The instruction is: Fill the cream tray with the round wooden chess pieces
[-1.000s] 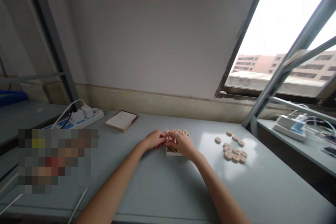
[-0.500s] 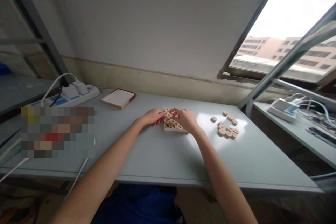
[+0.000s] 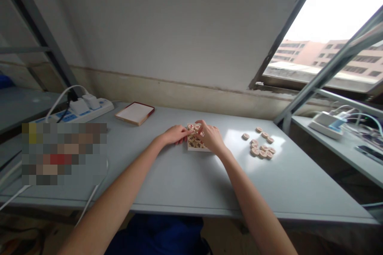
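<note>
1. While your right hand (image 3: 210, 135) arches over the open box (image 3: 198, 150), its thumb and forefinger stand apart with printed round pieces (image 3: 191, 127) showing in the gap; whether that grip pinches one, I cannot tell.

2. Your left hand (image 3: 176, 134) lies low at the box's left edge, fingers curled under and the tips by the wall. You seem to be steadying it, but the fingertips are too small in view to show whether that grip is closed on the wall.

3. Watch the pieces under your right hand: they sit close together, so pressing one down off-centre could tip its neighbour up or leave it riding on another.

4. Mind the box itself. If your left hand slackens while the right pushes sideways, it could slide across the smooth counter (image 3: 179, 183).

5. Your right palm and wrist block the box's right part from above, so a tilted piece there could escape your notice.

6. Keep your right forearm's swing in mind: the loose pieces (image 3: 262, 153) rest on the counter beyond that hand, and a wide sweep could scatter them.

7. Both forearms reach forward from the near edge, converging on the box, wrists low.
</note>
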The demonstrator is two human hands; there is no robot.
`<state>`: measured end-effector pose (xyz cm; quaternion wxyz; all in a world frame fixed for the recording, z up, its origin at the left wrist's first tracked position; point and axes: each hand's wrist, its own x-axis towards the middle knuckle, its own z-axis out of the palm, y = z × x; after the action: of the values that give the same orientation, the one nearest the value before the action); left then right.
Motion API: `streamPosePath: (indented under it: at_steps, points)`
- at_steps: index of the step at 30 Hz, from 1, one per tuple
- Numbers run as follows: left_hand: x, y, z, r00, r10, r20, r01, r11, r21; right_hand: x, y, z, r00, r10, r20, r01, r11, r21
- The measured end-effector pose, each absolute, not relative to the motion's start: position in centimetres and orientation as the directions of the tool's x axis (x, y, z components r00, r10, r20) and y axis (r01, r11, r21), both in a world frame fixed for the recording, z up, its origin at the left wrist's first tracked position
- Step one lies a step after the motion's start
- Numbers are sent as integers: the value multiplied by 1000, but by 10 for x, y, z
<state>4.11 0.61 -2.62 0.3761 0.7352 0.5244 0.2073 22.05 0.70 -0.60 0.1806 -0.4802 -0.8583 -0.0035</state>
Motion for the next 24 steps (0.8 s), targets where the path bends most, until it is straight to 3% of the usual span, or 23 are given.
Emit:
streamPosePath:
  at_steps: [5, 10, 12, 14, 16, 18, 20, 24]
  points:
    - [42, 5, -25, 357, 927, -112, 623, -147, 768, 219, 6, -6, -545, 767, 340, 768, 619, -165]
    - [40, 4, -21, 415, 901, -123, 618, -180, 766, 242, 17, 11, -464, 782, 416, 770, 588, -247]
    - [38, 5, -21, 443, 884, -149, 623, -184, 760, 266, 23, 17, -291, 827, 481, 861, 446, -246]
    - [37, 6, -21, 449, 877, -172, 636, -178, 751, 294, 28, 18, -13, 867, 499, 963, 146, -228]
    - [37, 6, -22, 439, 882, -173, 654, -182, 734, 319, 32, 13, 262, 886, 382, 960, -197, -200]
    - [38, 5, -21, 427, 890, -159, 668, -192, 719, 335, 36, 5, 438, 884, 164, 896, -416, -153]
    - [39, 3, -19, 424, 893, -151, 671, -198, 715, 342, 40, -1, 479, 878, 0, 872, -476, -117]
    - [40, 0, -13, 428, 889, -165, 669, -189, 719, 335, 42, 0, 367, 929, -49, 920, -370, -126]
